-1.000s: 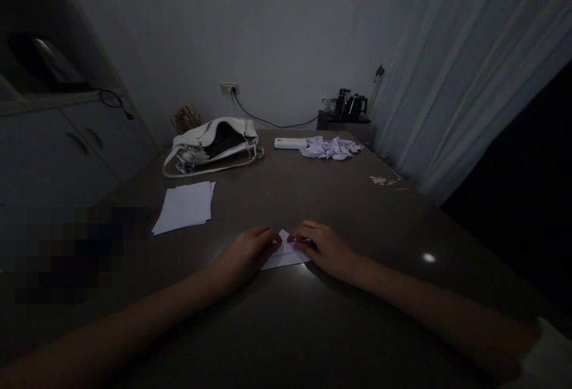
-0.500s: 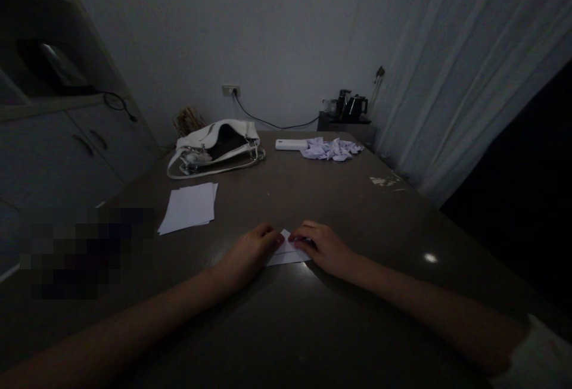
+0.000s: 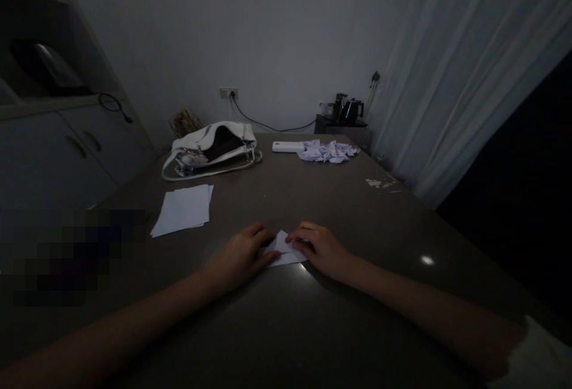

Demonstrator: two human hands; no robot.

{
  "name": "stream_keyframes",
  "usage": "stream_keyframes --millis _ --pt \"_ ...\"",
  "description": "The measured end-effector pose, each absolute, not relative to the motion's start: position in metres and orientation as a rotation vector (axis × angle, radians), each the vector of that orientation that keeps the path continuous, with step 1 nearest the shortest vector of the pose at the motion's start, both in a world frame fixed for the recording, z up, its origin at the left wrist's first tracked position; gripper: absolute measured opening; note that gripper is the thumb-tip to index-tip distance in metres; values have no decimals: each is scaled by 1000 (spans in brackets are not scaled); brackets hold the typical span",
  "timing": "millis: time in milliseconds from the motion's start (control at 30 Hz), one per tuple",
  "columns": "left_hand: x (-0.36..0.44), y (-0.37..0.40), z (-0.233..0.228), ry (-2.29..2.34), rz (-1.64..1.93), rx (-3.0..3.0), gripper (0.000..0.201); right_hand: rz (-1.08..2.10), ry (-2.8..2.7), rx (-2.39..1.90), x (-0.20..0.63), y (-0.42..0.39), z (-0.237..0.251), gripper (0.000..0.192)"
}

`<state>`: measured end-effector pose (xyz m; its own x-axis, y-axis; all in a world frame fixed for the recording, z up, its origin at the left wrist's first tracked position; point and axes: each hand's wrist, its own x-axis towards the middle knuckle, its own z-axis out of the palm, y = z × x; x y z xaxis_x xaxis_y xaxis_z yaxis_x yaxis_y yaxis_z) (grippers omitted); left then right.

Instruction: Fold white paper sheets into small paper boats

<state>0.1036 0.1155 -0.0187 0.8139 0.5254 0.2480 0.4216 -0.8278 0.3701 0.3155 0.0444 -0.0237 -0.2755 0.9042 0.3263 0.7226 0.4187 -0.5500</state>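
Head view shows a dim room and a dark desk (image 3: 339,210), with both hands pressed down on a small folded paper (image 3: 282,250) lying near the desk's front edge. Left hand (image 3: 241,252) lies flat over the paper's left part, fingers together, its grip not pinching but pressing the sheet to the surface. Right hand (image 3: 319,247) rests on the paper's right edge, fingertips bent down onto the fold; whether thumb and finger pinch the edge cannot be told in this light. To crease well, I judge that the left hand should pin the layers so they do not slide, while the right fingertips run along the fold line with even pressure, edges kept aligned. A stack of blank sheets (image 3: 182,209) lies to the left, well apart. Farther back sit a white handbag (image 3: 210,148), a white phone (image 3: 288,146) and a pile of folded pieces (image 3: 328,151) just beside it.
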Motion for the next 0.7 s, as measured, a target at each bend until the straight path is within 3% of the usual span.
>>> stream_keyframes --millis 333,700 --pt "106 118 -15 701 531 2590 28 298 -2042 -1407 316 44 -22 27" --pt "105 119 -19 697 559 2592 31 641 -1871 -1333 321 47 -20 38"
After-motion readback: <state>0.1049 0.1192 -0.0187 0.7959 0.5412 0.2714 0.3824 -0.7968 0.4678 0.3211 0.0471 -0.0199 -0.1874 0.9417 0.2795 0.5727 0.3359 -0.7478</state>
